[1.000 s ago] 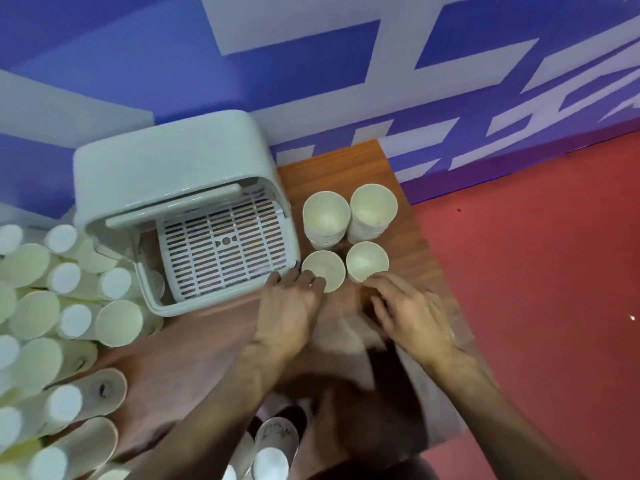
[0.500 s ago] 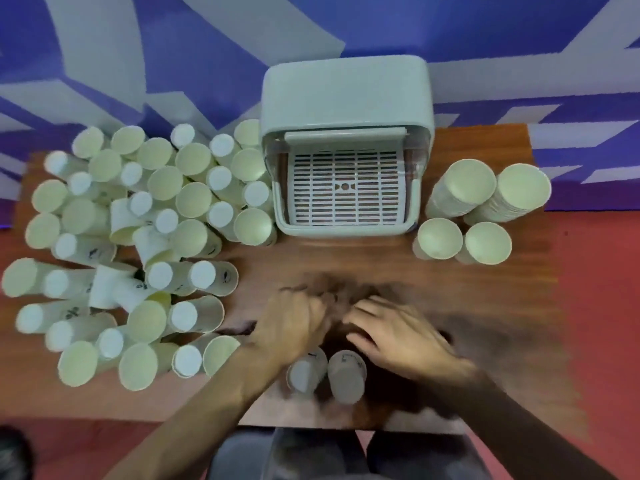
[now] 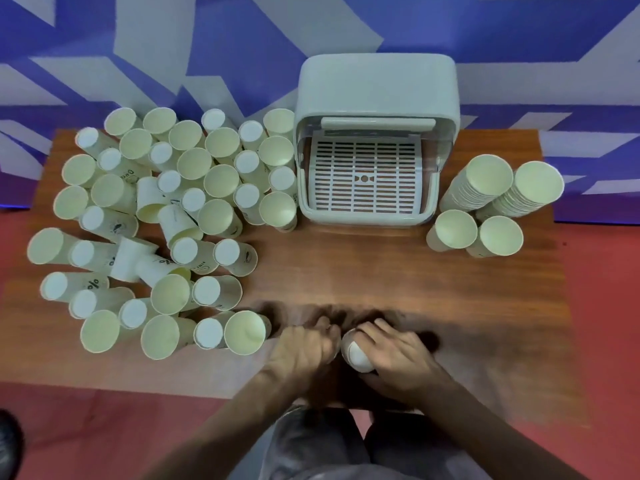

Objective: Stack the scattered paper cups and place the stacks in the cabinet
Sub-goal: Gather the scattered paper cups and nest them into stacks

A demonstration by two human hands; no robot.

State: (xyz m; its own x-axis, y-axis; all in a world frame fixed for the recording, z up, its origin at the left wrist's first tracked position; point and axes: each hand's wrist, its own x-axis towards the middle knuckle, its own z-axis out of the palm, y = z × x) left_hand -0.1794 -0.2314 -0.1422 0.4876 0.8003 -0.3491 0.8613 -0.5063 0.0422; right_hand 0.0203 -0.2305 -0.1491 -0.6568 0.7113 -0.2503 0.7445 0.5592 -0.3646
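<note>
Hands meeting at bench (image 3: 346,271) edge: right hand (image 3: 398,358) grip wraps upturned cup (image 3: 356,353); left hand (image 3: 304,351) grip unclear; nest rims square, no crushing

A brown wooden table (image 3: 363,271) with a smooth top stands against a wall painted in blue and pale grey angular shapes (image 3: 207,46). Under it lies a red floor (image 3: 606,341). A dark rounded object, perhaps a shoe (image 3: 8,441), shows at the lower left edge.

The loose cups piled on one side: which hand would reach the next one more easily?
Left, probably. The loose cups lie on that side, nearest the left hand, while the right hand grips a cup.
</note>
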